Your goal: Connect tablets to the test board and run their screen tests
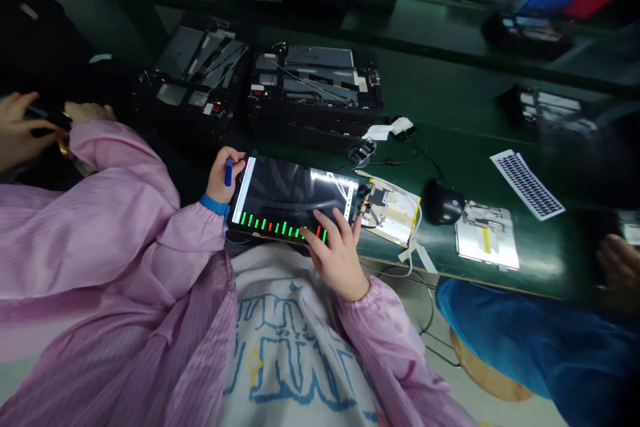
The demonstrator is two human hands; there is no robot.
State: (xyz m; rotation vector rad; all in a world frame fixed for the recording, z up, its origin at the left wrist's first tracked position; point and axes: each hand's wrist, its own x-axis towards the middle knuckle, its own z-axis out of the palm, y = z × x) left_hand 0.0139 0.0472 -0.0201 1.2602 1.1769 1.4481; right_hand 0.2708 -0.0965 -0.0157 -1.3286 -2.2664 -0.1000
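Observation:
A black tablet (285, 197) lies at the near edge of the green table (450, 120), its screen showing a row of green and red bars. My left hand (223, 175) grips the tablet's left edge and also pinches a blue pen (229, 172). My right hand (337, 247) rests on the tablet's lower right part, fingers spread on the screen. A bare circuit assembly with yellow tape (393, 209) is joined to the tablet's right end.
Two opened black device trays (200, 77) (315, 83) lie behind the tablet. A black mouse (443, 201), a white board (487, 235) and a sticker sheet (526, 183) are to the right. Another person's hands (25, 123) work at left; a blue-sleeved person (550, 333) sits at right.

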